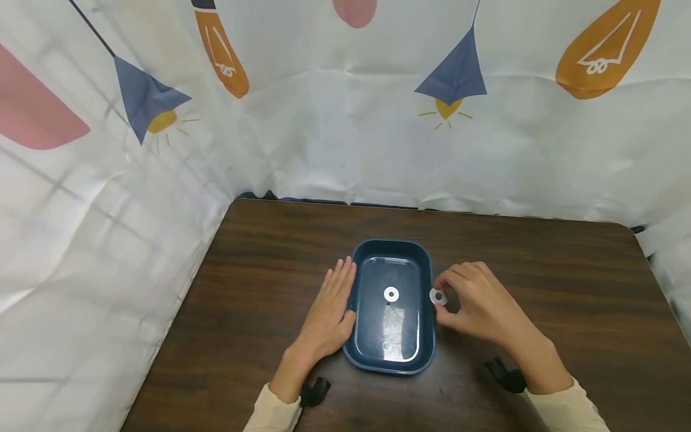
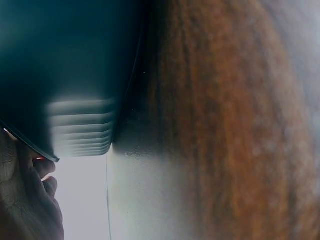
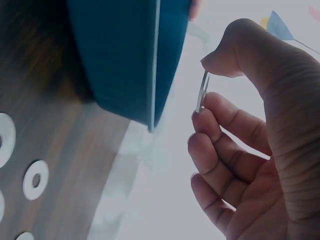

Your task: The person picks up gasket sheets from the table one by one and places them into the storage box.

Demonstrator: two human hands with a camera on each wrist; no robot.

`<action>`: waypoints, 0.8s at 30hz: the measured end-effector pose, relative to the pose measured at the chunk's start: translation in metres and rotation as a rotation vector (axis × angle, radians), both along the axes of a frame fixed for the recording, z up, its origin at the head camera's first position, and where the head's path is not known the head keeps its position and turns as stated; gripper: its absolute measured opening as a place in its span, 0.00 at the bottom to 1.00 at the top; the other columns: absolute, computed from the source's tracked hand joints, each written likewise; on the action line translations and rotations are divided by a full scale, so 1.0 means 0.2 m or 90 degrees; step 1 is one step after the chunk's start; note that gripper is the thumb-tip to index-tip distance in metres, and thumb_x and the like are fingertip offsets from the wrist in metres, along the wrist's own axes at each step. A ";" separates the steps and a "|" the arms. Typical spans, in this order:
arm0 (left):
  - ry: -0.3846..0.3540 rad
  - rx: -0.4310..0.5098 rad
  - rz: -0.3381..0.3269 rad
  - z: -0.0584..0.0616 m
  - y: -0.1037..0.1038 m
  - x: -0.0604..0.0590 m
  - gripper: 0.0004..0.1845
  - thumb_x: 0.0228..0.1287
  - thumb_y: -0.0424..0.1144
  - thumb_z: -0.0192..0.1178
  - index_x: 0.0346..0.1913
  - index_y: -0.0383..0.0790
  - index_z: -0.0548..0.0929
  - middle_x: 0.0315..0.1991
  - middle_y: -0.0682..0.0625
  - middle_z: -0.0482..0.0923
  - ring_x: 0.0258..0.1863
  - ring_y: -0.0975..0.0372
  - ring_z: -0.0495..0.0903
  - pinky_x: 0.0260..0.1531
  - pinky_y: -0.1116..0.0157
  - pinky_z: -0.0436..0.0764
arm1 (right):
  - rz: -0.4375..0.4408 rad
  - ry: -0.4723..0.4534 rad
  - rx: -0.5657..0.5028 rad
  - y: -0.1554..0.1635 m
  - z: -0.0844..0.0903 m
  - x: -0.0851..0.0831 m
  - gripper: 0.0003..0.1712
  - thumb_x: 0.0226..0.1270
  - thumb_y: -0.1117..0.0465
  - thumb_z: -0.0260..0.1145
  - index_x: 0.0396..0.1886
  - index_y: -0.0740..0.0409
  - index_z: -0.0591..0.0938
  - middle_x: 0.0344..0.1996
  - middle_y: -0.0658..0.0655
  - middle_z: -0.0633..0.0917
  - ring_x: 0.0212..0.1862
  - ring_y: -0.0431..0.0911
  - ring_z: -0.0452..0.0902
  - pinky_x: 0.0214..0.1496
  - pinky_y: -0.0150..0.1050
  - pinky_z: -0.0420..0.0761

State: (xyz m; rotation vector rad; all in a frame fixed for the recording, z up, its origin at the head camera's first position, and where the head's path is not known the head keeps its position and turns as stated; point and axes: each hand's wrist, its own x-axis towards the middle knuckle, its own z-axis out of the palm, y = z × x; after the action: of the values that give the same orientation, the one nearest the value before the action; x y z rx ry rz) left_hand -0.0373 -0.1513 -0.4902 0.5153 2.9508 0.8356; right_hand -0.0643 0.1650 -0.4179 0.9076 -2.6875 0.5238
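A dark blue tray (image 1: 372, 330) stands on the table with one flat metal washer (image 1: 391, 294) lying on its floor. My left hand (image 1: 326, 312) rests along the tray's left rim, its fingers straight and pointing away from me. On the opposite side, my right hand (image 1: 483, 306) pinches another washer (image 1: 438, 296) between thumb and fingertips, just beyond the right rim. Seen edge-on in the right wrist view, that washer (image 3: 202, 92) is held above the table. Several loose washers (image 3: 36, 180) lie on the wood there; the right hand hides them in the head view.
Dark wood-grained table (image 1: 270, 270) surrounds the tray on all sides. A white curtain (image 1: 345, 138) printed with lamps and bulbs hangs behind the table and along its left. Black wrist mounts (image 1: 315, 392) sit below both hands.
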 end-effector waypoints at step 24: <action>0.022 -0.002 -0.002 0.00 0.00 0.00 0.47 0.70 0.37 0.54 0.88 0.48 0.44 0.89 0.55 0.38 0.89 0.58 0.39 0.88 0.50 0.46 | 0.046 -0.027 -0.011 -0.14 0.06 -0.13 0.13 0.51 0.55 0.79 0.35 0.54 0.89 0.29 0.48 0.88 0.37 0.44 0.81 0.52 0.52 0.82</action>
State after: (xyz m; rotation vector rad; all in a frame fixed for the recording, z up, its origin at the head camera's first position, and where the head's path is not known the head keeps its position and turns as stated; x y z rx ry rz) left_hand -0.0372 -0.1506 -0.4908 0.5389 2.9821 0.8302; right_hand -0.0902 0.1363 -0.4069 1.0020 -2.6918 0.5878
